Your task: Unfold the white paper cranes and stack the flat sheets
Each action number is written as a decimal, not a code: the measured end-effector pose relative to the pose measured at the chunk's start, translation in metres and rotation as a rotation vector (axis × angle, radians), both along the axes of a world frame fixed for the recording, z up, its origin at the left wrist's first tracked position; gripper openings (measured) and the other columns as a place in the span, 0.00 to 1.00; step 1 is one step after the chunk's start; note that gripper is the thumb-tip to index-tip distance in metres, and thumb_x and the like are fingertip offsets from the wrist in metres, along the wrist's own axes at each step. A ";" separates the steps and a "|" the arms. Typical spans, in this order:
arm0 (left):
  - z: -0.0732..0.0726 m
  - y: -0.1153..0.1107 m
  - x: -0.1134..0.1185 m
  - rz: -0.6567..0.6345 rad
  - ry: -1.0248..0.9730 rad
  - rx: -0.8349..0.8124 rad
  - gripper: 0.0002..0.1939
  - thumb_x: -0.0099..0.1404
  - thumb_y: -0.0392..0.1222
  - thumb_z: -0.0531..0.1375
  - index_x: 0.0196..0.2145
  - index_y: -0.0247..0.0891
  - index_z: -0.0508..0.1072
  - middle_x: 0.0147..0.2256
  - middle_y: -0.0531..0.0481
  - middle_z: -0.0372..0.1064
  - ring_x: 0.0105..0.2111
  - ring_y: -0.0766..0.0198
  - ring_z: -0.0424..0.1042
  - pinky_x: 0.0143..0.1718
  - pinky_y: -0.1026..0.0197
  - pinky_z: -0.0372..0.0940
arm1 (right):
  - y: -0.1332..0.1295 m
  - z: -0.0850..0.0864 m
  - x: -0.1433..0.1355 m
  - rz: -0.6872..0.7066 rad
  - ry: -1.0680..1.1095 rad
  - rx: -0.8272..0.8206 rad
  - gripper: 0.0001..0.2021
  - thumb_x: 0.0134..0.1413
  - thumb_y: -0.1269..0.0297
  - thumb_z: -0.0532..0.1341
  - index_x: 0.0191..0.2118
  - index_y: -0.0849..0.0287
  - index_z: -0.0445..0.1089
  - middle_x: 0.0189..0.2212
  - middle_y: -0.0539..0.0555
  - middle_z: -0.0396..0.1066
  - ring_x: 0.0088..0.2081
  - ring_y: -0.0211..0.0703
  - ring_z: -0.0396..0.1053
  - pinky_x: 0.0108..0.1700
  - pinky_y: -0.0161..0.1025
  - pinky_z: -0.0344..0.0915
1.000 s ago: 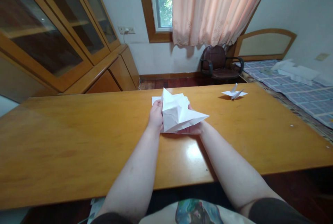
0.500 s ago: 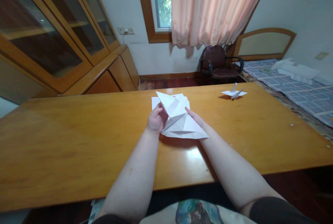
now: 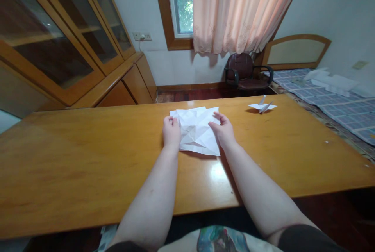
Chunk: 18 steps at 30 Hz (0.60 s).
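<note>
A white sheet of paper [image 3: 197,136], crossed by many fold creases, is spread out nearly flat above the wooden table. Its middle bulges slightly and its near edge stands a little off the tabletop. My left hand [image 3: 172,131] is closed on the sheet's left edge, fingers curled. On the right edge my right hand [image 3: 225,130] grips the same sheet, its thumb lying on top near the upper right corner. Other white paper [image 3: 173,113] shows behind the sheet's far left corner, mostly covered.
A folded white paper crane [image 3: 262,106] stands on the table [image 3: 88,166] toward the far right. Beyond the table are a dark red armchair [image 3: 241,68], a bed with a checked cover [image 3: 319,95], and a glass-door cabinet [image 3: 108,64] on the left.
The paper was partly folded with a raised flap at the left; now it is opened out and flatter. My right hand has come up to its right edge, and my left hand has turned palm down.
</note>
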<state>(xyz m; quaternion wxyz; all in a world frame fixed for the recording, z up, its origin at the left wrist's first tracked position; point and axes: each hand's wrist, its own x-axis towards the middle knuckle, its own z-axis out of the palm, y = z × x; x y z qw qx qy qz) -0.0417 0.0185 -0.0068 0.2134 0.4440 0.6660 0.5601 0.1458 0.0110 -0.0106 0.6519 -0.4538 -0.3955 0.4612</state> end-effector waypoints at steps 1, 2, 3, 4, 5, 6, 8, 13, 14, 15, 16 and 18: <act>0.001 -0.002 -0.001 -0.003 0.053 -0.020 0.11 0.62 0.44 0.53 0.42 0.40 0.64 0.32 0.49 0.69 0.31 0.63 0.69 0.35 0.60 0.62 | -0.002 -0.001 0.001 -0.011 -0.144 0.007 0.20 0.35 0.67 0.67 0.41 0.58 0.71 0.40 0.55 0.72 0.42 0.46 0.69 0.51 0.48 0.62; 0.004 -0.004 -0.001 -0.031 0.079 -0.031 0.14 0.62 0.43 0.53 0.46 0.40 0.63 0.34 0.48 0.70 0.32 0.63 0.69 0.35 0.60 0.62 | -0.004 0.000 0.002 -0.020 -0.271 0.007 0.16 0.37 0.66 0.67 0.38 0.59 0.73 0.40 0.56 0.72 0.43 0.47 0.69 0.52 0.49 0.62; 0.007 -0.006 -0.002 -0.081 0.090 -0.038 0.17 0.61 0.42 0.55 0.49 0.41 0.62 0.36 0.48 0.70 0.32 0.63 0.69 0.36 0.60 0.63 | -0.006 0.002 0.004 -0.030 -0.373 0.005 0.14 0.38 0.65 0.66 0.36 0.59 0.74 0.40 0.56 0.72 0.43 0.48 0.68 0.52 0.49 0.61; 0.012 -0.008 -0.002 -0.151 0.097 -0.043 0.19 0.60 0.41 0.56 0.50 0.42 0.62 0.39 0.47 0.70 0.33 0.63 0.70 0.37 0.60 0.63 | -0.007 0.005 0.007 -0.043 -0.447 0.009 0.14 0.40 0.65 0.65 0.37 0.59 0.75 0.40 0.57 0.72 0.43 0.48 0.68 0.52 0.49 0.61; 0.017 -0.010 -0.002 -0.227 0.105 -0.045 0.20 0.59 0.41 0.57 0.50 0.42 0.64 0.41 0.46 0.69 0.35 0.63 0.70 0.39 0.59 0.63 | -0.007 0.009 0.009 -0.050 -0.501 0.018 0.15 0.41 0.65 0.64 0.39 0.59 0.74 0.41 0.57 0.72 0.43 0.48 0.68 0.52 0.49 0.61; 0.023 -0.012 -0.003 -0.300 0.114 -0.045 0.19 0.58 0.41 0.59 0.48 0.43 0.67 0.43 0.46 0.69 0.37 0.62 0.70 0.42 0.58 0.63 | -0.005 0.014 0.012 -0.051 -0.545 0.032 0.17 0.41 0.66 0.64 0.42 0.59 0.74 0.41 0.57 0.72 0.44 0.48 0.69 0.52 0.49 0.61; 0.035 -0.011 -0.007 -0.389 0.123 -0.030 0.17 0.55 0.43 0.62 0.44 0.43 0.71 0.45 0.47 0.69 0.41 0.60 0.70 0.47 0.56 0.62 | 0.006 0.026 0.018 -0.016 -0.633 0.082 0.22 0.39 0.68 0.65 0.46 0.58 0.72 0.43 0.57 0.71 0.45 0.48 0.68 0.53 0.48 0.61; 0.037 0.012 -0.026 -0.383 0.052 -0.059 0.26 0.53 0.42 0.64 0.51 0.41 0.68 0.43 0.45 0.71 0.39 0.59 0.71 0.44 0.56 0.65 | 0.057 0.034 0.014 0.088 -0.743 0.023 0.24 0.41 0.70 0.64 0.49 0.57 0.70 0.45 0.56 0.72 0.44 0.47 0.70 0.49 0.45 0.64; 0.031 0.018 -0.029 -0.361 0.071 -0.094 0.27 0.53 0.41 0.64 0.51 0.40 0.68 0.43 0.44 0.71 0.40 0.59 0.71 0.45 0.55 0.66 | 0.066 0.030 0.011 0.092 -0.807 -0.036 0.23 0.42 0.71 0.63 0.49 0.58 0.70 0.44 0.57 0.73 0.43 0.46 0.71 0.47 0.45 0.65; 0.023 0.022 -0.032 -0.326 0.135 -0.132 0.26 0.52 0.40 0.64 0.50 0.39 0.68 0.44 0.43 0.70 0.42 0.58 0.71 0.47 0.55 0.65 | 0.073 0.024 0.006 0.093 -0.893 -0.080 0.21 0.43 0.71 0.62 0.48 0.59 0.70 0.44 0.57 0.73 0.43 0.46 0.71 0.47 0.44 0.65; 0.014 0.025 -0.034 -0.290 0.240 -0.156 0.25 0.53 0.38 0.63 0.50 0.38 0.69 0.46 0.42 0.69 0.45 0.56 0.69 0.50 0.55 0.63 | 0.078 0.016 0.002 0.091 -0.980 -0.096 0.19 0.45 0.71 0.61 0.47 0.59 0.70 0.44 0.57 0.73 0.43 0.47 0.71 0.47 0.43 0.64; -0.004 0.026 -0.034 -0.240 0.460 -0.206 0.25 0.55 0.36 0.60 0.52 0.37 0.67 0.51 0.39 0.64 0.51 0.54 0.65 0.54 0.52 0.58 | 0.080 0.001 -0.006 0.090 -1.077 -0.091 0.16 0.47 0.71 0.60 0.45 0.60 0.72 0.45 0.59 0.71 0.46 0.49 0.69 0.48 0.43 0.63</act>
